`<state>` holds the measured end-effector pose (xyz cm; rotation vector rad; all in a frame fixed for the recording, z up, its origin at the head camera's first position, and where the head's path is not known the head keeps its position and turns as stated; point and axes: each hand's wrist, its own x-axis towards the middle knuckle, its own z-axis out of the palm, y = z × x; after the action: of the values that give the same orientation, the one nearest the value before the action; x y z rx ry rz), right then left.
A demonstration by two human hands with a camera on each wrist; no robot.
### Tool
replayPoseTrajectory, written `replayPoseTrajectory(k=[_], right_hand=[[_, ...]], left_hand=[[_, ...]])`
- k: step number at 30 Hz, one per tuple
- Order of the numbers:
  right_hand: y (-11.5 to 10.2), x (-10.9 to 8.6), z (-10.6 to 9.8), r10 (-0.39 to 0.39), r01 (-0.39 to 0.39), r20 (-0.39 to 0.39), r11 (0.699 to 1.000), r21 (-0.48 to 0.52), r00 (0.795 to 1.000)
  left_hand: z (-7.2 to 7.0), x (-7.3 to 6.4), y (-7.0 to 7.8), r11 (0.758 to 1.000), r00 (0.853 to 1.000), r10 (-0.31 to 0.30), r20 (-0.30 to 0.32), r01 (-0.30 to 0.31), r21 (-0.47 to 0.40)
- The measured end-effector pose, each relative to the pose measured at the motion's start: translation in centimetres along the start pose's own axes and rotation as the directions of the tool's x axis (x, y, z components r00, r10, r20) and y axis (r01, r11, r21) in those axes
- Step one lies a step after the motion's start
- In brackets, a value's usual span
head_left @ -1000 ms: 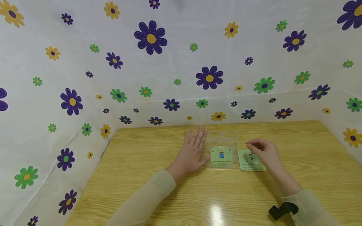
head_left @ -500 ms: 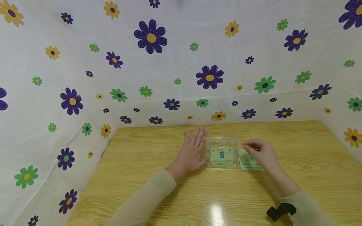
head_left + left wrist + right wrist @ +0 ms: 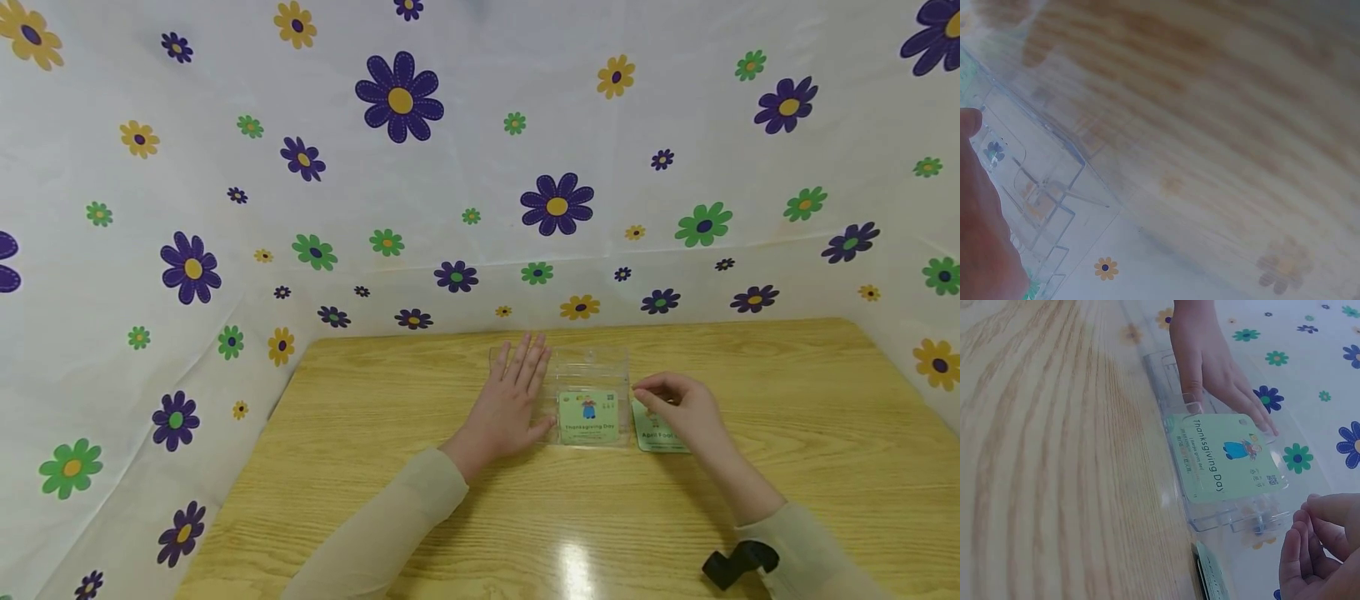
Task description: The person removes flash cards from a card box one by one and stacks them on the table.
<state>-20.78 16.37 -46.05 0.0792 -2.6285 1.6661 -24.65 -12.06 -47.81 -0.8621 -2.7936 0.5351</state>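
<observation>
My left hand (image 3: 504, 408) lies with fingers spread straight over the left part of a clear plastic case (image 3: 592, 364). In the case's right part sits a green card (image 3: 588, 421) printed "Thanksgiving Day". To the right of the case, another green card (image 3: 656, 433) reading "April Fool's Day" tops a small stack, seen edge-on in the right wrist view. My right hand (image 3: 682, 408) is above this stack and hides part of it. In the right wrist view, the right hand's fingers (image 3: 1307, 547) are curled in, thumb tip against the index finger, with nothing visible between them.
The wooden table (image 3: 420, 533) meets a white flower-printed cloth (image 3: 480, 167) at its back and sides. A black strap (image 3: 738, 562) hangs at the right sleeve. The left wrist view catches the clear case's edge (image 3: 1072, 150) beside the left hand.
My right hand has slid a little to the left, closer to the case, and covers more of the April Fool's Day card. The left hand stays in place on the case.
</observation>
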Motion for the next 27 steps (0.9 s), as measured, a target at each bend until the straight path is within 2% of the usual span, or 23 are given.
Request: replayPoseTrajectory(k=[27], right_hand=[[0.3,0.0,1.7,-0.026,0.026,0.025,1.000,0.004,0.999]], left_hand=[[-0.3,0.0,0.0,1.000,0.999,-0.009,0.033,0.010,-0.015]])
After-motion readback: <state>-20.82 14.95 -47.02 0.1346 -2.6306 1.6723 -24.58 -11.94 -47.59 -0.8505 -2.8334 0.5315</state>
